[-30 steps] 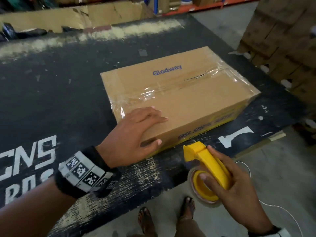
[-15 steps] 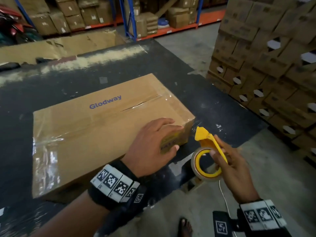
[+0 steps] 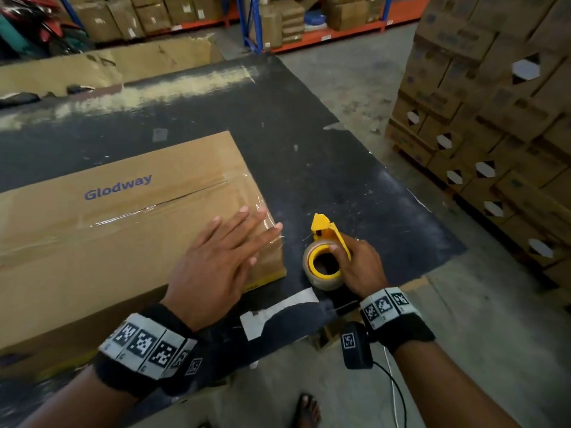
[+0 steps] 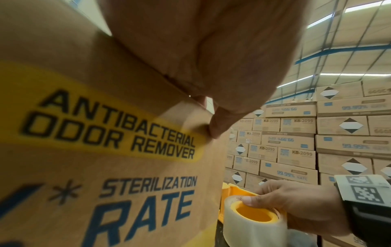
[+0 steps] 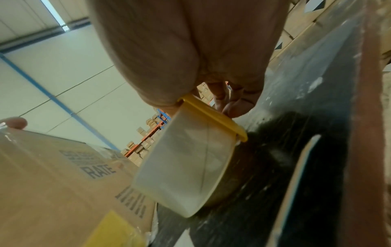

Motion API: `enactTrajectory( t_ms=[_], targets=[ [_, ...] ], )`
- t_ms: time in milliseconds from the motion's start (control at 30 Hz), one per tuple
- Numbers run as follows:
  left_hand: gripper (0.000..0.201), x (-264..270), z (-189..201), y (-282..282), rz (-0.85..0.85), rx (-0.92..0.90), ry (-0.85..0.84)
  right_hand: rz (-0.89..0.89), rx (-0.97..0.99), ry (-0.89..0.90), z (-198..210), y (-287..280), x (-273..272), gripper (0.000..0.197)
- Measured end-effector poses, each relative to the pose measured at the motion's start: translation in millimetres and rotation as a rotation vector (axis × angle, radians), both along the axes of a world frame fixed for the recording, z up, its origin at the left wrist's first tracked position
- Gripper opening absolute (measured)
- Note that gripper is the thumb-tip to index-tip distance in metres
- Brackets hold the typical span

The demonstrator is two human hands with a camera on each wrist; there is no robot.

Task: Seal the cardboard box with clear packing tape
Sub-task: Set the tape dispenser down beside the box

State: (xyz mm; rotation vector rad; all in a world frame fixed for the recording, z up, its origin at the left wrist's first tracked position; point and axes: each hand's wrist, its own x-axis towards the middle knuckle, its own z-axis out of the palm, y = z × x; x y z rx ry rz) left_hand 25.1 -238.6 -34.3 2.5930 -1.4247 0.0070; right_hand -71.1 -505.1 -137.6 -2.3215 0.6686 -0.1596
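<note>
Half a second ago the left hand [image 3: 216, 267] curled over the near right corner of the cardboard box [image 3: 117, 230]; now it lies flat on the box top at that corner, fingers straight and spread, pressing the clear packing tape [image 3: 129, 215] that runs along the top seam. The right hand [image 3: 358, 267], which held the yellow tape dispenser [image 3: 324, 251] in the air off the table edge, now grips it, fingers curled round its handle, with the roll resting on the black worktop [image 3: 340, 168] just beside the box's right end, apart from it. The box sits at the worktop's near edge, running out of view to the left. To the dispenser's right, bare worktop stretches to the right edge; beyond it stand stacked cartons [image 3: 494, 118].
</note>
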Motion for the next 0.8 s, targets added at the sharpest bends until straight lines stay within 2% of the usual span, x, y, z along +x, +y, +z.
enactTrajectory(
  t_ms=[133, 233, 333, 433, 533, 600, 667, 733, 800],
  targets=[
    [0.058, -0.5, 3.4, -0.6, -0.006, -0.048, 0.061, -0.084, 0.028, 0.129, -1.0, -2.9, 8.2, 0.037],
    [0.055, -3.3, 10.9, 4.3, 0.01, -0.213, 0.204, -0.094, -0.001, 0.161, 4.3, -2.2, 8.1, 0.043],
    [0.053, -6.4, 21.2, 29.1, 0.087, -0.342, 0.229, -0.131, -0.096, 0.053, 18.1, 2.5, 6.4, 0.056],
    [0.05, -6.8, 35.3, 78.9, 0.242, -0.411, 0.167, -0.064, -0.129, -0.217, 51.0, 26.6, 15.3, 0.049],
    [0.048, -4.8, 46.3, 144.2, 0.444, -0.462, 0.072, 0.113, -0.095, -0.395, 83.7, 62.1, 32.3, 0.047],
    [0.05, 0.1, 45.1, 193.1, 0.61, -0.44, 0.013, 0.223, -0.121, -0.393, 95.0, 84.2, 45.6, 0.052],
    [0.057, 7.7, 34.2, 243.2, 0.744, -0.337, -0.048, 0.283, -0.166, -0.314, 98.7, 106.0, 57.9, 0.056],
    [0.066, 12.1, 15.5, 283.6, 0.81, -0.25, 0.012, 0.3, -0.228, -0.218, 96.8, 127.0, 63.6, 0.059],
    [0.068, 9.1, -2.3, 307.2, 0.814, -0.246, 0.149, 0.28, -0.295, -0.171, 93.5, 144.8, 63.7, 0.062]
  ],
)
